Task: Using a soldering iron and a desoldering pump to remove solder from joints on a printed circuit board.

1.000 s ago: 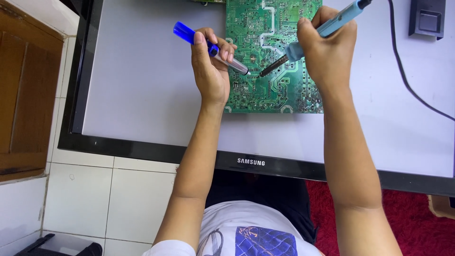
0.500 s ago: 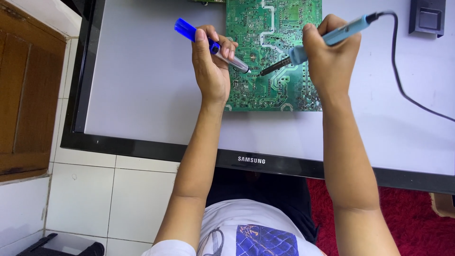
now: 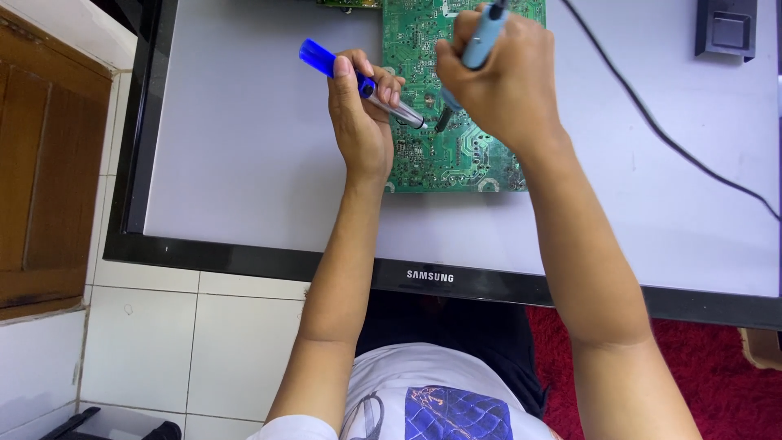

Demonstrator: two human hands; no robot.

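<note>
A: Where is the work at?

B: Mid-joint, I'd say. The board lies flat on the pale panel, solder side up. The right hand has its fingers wrapped tight round the iron, whose dark tip is down on the board near the middle. The left hand grips the pump, fingers closed on the barrel and the thumb by the blue end, with the metal nozzle just beside the iron's tip.

A: So both tools meet at one spot?

B: Yes, nearly touching, at a joint in the board's middle. Whether the solder there has melted is too small to tell.

A: Anything finished?

B: Hard to judge. No loose parts lie on the panel, and the board's many joints look alike from here. I'd guess this joint is under heat and not cleared yet, with more of the board left.

A: What else is about?

B: The iron's cable trails off to the right, and a small black box sits at the top corner, well apart.
</note>
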